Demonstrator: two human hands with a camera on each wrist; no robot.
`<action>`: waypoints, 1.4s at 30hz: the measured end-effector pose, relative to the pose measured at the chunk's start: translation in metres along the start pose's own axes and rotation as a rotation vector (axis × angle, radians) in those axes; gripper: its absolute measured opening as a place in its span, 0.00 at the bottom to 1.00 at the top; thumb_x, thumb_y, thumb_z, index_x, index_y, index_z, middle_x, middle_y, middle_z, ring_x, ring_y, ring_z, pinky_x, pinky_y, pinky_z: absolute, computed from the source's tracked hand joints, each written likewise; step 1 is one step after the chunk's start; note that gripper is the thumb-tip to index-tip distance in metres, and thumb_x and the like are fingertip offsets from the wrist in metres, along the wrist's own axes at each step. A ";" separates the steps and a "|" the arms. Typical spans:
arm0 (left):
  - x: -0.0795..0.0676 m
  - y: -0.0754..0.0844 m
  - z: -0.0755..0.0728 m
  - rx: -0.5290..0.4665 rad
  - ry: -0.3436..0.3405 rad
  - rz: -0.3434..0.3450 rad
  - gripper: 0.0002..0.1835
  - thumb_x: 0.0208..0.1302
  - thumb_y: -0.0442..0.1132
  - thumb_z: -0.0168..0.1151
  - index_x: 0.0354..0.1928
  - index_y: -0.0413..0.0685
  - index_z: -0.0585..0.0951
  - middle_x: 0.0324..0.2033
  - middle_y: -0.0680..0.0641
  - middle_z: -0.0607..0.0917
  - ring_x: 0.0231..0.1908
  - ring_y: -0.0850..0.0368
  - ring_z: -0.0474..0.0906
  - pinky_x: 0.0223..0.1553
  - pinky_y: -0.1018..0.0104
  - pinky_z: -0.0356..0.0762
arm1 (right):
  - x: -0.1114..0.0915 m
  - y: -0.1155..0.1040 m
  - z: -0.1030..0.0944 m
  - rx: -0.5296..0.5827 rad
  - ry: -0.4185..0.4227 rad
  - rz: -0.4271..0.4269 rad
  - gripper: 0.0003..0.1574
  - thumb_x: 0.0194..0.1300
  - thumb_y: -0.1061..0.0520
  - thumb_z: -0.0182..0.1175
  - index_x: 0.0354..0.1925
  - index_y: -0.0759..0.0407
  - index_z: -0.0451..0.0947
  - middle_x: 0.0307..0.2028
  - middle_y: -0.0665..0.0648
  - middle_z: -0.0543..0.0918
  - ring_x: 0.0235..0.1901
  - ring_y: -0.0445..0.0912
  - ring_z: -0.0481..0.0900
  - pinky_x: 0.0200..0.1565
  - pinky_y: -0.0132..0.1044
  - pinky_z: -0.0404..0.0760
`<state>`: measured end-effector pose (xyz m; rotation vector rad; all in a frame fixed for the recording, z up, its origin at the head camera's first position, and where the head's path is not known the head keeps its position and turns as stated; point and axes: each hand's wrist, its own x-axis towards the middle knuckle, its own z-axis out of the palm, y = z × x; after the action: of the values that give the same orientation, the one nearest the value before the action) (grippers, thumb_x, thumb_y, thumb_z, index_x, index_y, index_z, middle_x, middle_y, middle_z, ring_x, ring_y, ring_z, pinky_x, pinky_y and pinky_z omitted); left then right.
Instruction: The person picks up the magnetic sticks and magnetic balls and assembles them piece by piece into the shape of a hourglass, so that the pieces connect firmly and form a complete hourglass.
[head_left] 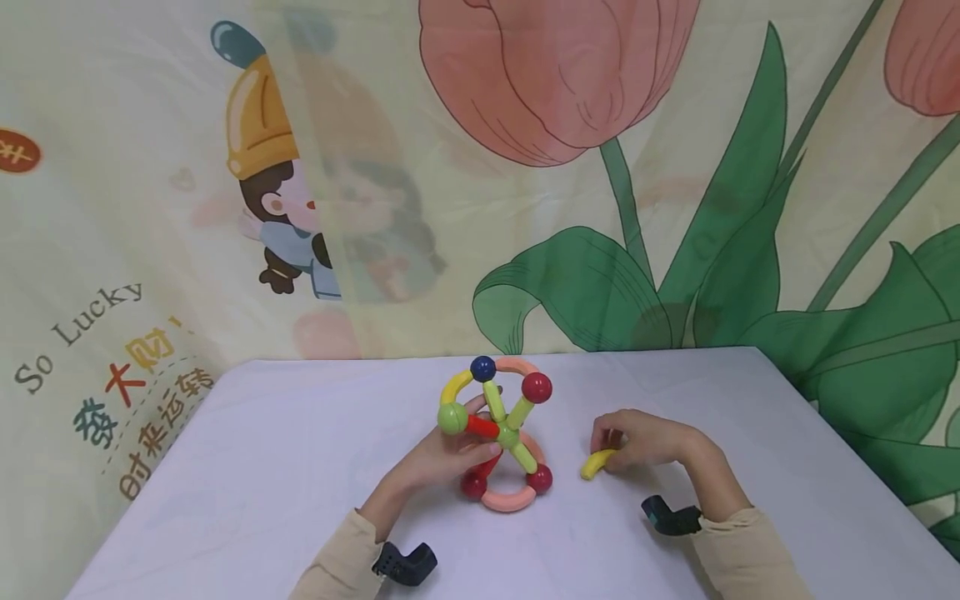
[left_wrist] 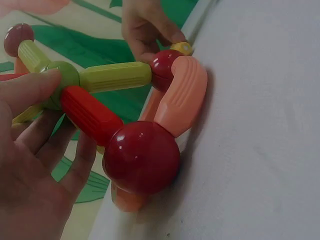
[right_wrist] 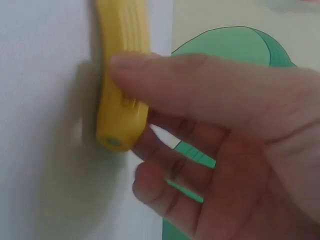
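My left hand (head_left: pixel 442 457) holds a built frame of magnetic sticks and balls upright on the table. Light green sticks (head_left: pixel 521 410) and red sticks (head_left: pixel 482 427) meet at a small green ball (left_wrist: pixel 64 82) in its middle, where the left thumb presses. Round the outside sit a blue ball (head_left: pixel 483 368), a larger green ball (head_left: pixel 452 418) and several red balls (left_wrist: pixel 142 157), joined by curved pink sticks (head_left: pixel 508 500) and a curved yellow one (head_left: pixel 455 386). To the right, my right hand (head_left: pixel 647 438) pinches a loose curved yellow stick (right_wrist: pixel 122 75) between thumb and fingers, close to the tabletop.
A white cloth covers the table (head_left: pixel 247 467). Behind it hangs a printed curtain (head_left: pixel 375 167) with tulips and a cartoon figure. Dark wrist-worn devices sit at the left cuff (head_left: pixel 405 564) and the right cuff (head_left: pixel 671 517).
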<state>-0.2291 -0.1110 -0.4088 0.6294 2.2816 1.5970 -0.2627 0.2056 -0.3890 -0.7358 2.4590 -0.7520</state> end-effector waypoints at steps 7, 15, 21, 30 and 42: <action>0.003 -0.003 0.001 -0.017 0.026 0.010 0.37 0.59 0.47 0.65 0.68 0.69 0.59 0.57 0.52 0.79 0.59 0.49 0.74 0.58 0.44 0.69 | 0.001 -0.003 -0.004 0.014 0.082 -0.068 0.14 0.55 0.59 0.66 0.39 0.52 0.73 0.35 0.49 0.77 0.37 0.44 0.73 0.37 0.34 0.75; -0.002 0.018 0.005 -0.006 0.044 0.120 0.35 0.60 0.37 0.64 0.68 0.51 0.61 0.54 0.44 0.81 0.56 0.48 0.77 0.60 0.44 0.68 | 0.000 -0.011 -0.008 0.054 0.138 -0.122 0.19 0.62 0.52 0.61 0.51 0.52 0.75 0.38 0.48 0.78 0.40 0.44 0.73 0.40 0.32 0.77; -0.004 0.033 0.006 0.041 0.073 0.135 0.33 0.57 0.34 0.65 0.64 0.45 0.65 0.57 0.41 0.78 0.56 0.45 0.76 0.60 0.46 0.68 | -0.001 -0.018 -0.010 0.109 0.174 -0.127 0.16 0.65 0.50 0.58 0.50 0.51 0.75 0.37 0.51 0.79 0.39 0.47 0.74 0.39 0.36 0.79; -0.005 0.035 0.009 0.081 0.080 0.147 0.30 0.57 0.34 0.66 0.61 0.42 0.67 0.49 0.41 0.83 0.55 0.46 0.78 0.61 0.45 0.67 | -0.002 -0.027 -0.013 0.189 0.295 -0.172 0.17 0.64 0.50 0.60 0.50 0.52 0.75 0.41 0.54 0.79 0.38 0.48 0.77 0.37 0.36 0.80; -0.004 0.036 0.013 -0.035 0.045 0.129 0.35 0.60 0.32 0.63 0.64 0.41 0.55 0.57 0.37 0.74 0.61 0.43 0.70 0.59 0.44 0.69 | -0.013 -0.044 -0.018 0.310 0.344 -0.229 0.17 0.67 0.51 0.57 0.53 0.48 0.71 0.45 0.56 0.77 0.36 0.50 0.78 0.37 0.38 0.81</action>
<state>-0.2126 -0.0920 -0.3800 0.7521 2.2811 1.7229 -0.2471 0.1890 -0.3449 -0.8314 2.4860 -1.4145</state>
